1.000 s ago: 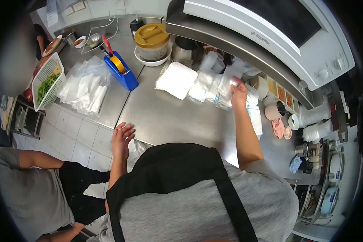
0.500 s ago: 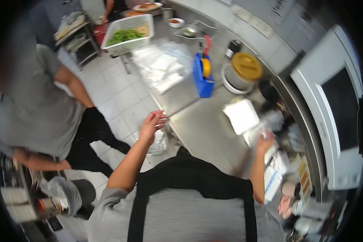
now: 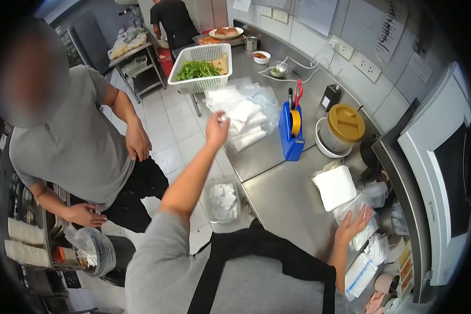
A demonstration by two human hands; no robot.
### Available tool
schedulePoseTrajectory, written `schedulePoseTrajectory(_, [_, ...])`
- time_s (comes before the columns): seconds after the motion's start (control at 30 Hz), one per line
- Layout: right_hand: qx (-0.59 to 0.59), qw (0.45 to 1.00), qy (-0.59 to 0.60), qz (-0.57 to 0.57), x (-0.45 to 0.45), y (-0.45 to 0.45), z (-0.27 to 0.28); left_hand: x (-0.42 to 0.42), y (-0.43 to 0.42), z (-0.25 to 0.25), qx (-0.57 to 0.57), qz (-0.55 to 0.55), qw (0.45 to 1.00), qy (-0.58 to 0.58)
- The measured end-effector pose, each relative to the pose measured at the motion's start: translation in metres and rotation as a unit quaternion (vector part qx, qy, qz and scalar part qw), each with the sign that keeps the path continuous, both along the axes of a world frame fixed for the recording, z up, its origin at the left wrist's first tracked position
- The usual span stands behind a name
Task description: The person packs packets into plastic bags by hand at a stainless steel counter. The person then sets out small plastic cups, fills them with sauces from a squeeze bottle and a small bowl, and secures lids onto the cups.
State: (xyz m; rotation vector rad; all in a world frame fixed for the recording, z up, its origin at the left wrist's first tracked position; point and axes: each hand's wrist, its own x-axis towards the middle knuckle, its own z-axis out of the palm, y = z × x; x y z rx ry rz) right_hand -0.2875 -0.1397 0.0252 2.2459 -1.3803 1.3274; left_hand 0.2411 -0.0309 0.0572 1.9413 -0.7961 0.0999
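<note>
Left hand [image 3: 217,129] now beside bags [image 3: 251,112]

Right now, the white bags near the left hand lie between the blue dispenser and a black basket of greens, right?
The basket is white, not black, in the head view; bags, left hand and dispenser are as you say.

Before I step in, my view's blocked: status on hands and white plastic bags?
Left hand curled at edge of white plastic bags, grip unclear. Right hand open at translucent plastic packets. Blue plastic tape dispenser right of bags.
</note>
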Motion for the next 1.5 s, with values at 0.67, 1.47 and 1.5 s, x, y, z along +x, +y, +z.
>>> schedulePoseTrajectory(0.67, [0.243,0.942,0.061,0.223,0.045,0.086,-0.001,0.047,-0.056,0.050,-0.106,-0.073,0.989,-0.077])
schedulePoseTrajectory(1.47, [0.206,0.950,0.032,0.231,0.101,0.076,-0.015,0.015,-0.065,0.017,0.023,-0.017,0.999,0.016])
schedulePoseTrajectory(1.5, [0.210,0.950,0.035,0.230,0.101,0.075,-0.013,0.013,-0.064,0.021,0.008,-0.019,1.000,-0.017])
